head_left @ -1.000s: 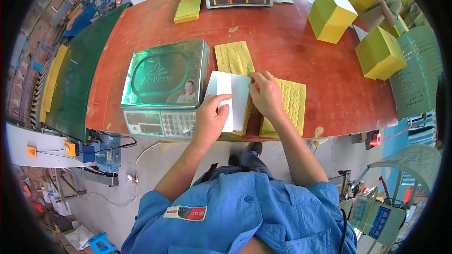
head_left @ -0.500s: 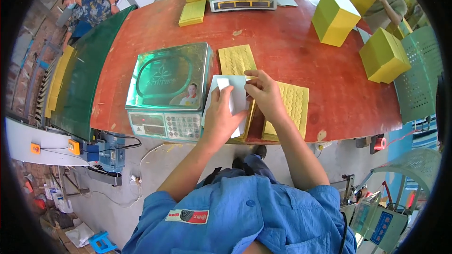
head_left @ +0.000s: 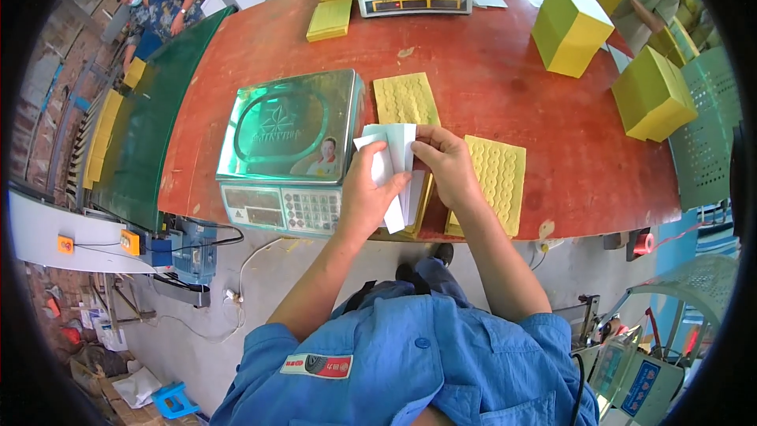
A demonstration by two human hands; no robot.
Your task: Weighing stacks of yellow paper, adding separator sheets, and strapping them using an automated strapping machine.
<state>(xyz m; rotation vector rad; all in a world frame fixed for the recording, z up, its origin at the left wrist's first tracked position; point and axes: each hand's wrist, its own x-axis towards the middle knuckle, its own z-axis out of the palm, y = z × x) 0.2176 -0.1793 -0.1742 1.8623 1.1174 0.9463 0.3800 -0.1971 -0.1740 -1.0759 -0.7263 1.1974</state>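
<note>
Both hands pinch white paper sheets (head_left: 392, 166); left hand (head_left: 367, 197) low, right hand (head_left: 445, 162) top; long axis runs toward the weighing scale (head_left: 292, 150) edge.

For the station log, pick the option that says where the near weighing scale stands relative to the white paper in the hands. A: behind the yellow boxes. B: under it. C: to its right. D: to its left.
D: the near weighing scale stands left of the white paper held in both hands.
</note>
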